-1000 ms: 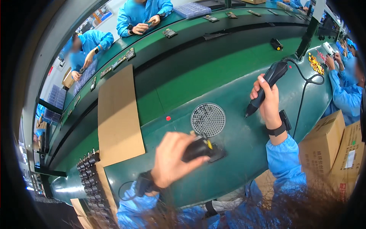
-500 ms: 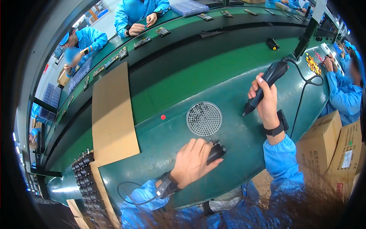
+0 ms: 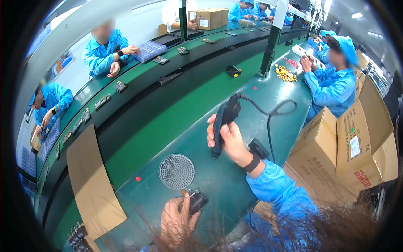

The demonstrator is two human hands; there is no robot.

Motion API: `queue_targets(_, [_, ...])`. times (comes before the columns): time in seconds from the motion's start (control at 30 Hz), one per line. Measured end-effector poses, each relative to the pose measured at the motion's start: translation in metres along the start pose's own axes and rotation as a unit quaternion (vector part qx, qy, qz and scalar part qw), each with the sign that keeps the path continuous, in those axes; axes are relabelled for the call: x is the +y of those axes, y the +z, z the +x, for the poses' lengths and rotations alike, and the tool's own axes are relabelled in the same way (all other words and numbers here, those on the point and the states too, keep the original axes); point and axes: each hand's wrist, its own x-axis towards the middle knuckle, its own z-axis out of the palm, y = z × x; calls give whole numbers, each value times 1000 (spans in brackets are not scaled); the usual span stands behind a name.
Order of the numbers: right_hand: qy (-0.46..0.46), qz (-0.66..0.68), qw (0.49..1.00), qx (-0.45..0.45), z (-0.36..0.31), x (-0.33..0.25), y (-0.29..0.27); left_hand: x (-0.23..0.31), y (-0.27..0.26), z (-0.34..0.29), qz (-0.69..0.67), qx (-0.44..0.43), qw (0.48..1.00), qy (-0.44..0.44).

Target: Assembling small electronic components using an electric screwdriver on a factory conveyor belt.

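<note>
My right hand [image 3: 235, 145] is wrapped round a black electric screwdriver [image 3: 226, 122], its tip pointing down above the green table and apart from anything. A cable runs from the tool's top off to the right. Low in the picture, my left hand [image 3: 176, 220] grips a small black device housing [image 3: 198, 202] on the table between thumb and fingers. Metal and a small orange-brown part show at its upper end. Just beyond it lies a round, clear tray [image 3: 176, 171] with many small pits, dark pieces in a good part of them.
A cardboard sheet [image 3: 94, 185] lies at left, near several black units [image 3: 78, 237]. Circuit boards line the far belt [image 3: 103, 101]. Another black housing [image 3: 233, 71] sits beyond the screwdriver. Yellow parts [image 3: 285, 74], cardboard boxes [image 3: 327, 151] and a co-worker [image 3: 333, 84] are at right.
My view has swung to the right, so the scene sits further left. The screwdriver is more upright and nearer the tray. My left hand still grips the housing, turned somewhat.
</note>
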Motion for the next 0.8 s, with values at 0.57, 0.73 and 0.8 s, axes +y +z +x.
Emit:
queue_targets(0.57, [2,68,997,26,8,-24,69,-17,-17,9,-124,16,992,8])
queue_targets(0.73, [-19,35,999,-23,1,-5,108,-24,-15,2,-127,10,992,14])
queue_targets(0.8, [-12,38,999,-23,-5,5,104,-25,-14,2,-132,9,991,13])
